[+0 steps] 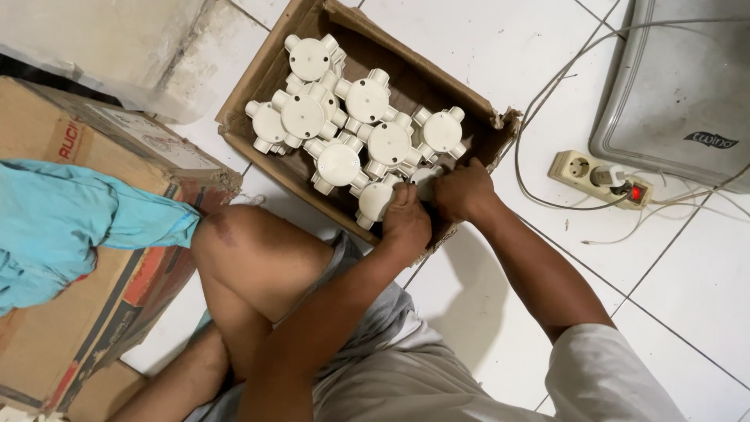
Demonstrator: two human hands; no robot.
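An open brown cardboard box (258, 74) lies on the white tiled floor and holds several round cream plastic junction boxes (337, 162) with short side outlets. At the box's near right corner my left hand (406, 219) grips one junction box (375, 199). My right hand (465, 190) is closed on a cream piece (428, 178) right beside it, the two hands touching. Which part my right fingers hold is mostly hidden.
My bent bare knee (242, 250) is just left of the hands. A large printed carton (94, 258) with a turquoise cloth (70, 219) on it stands at left. A power strip (598, 176) with plug, loose cables and a grey appliance (680, 86) lie at right.
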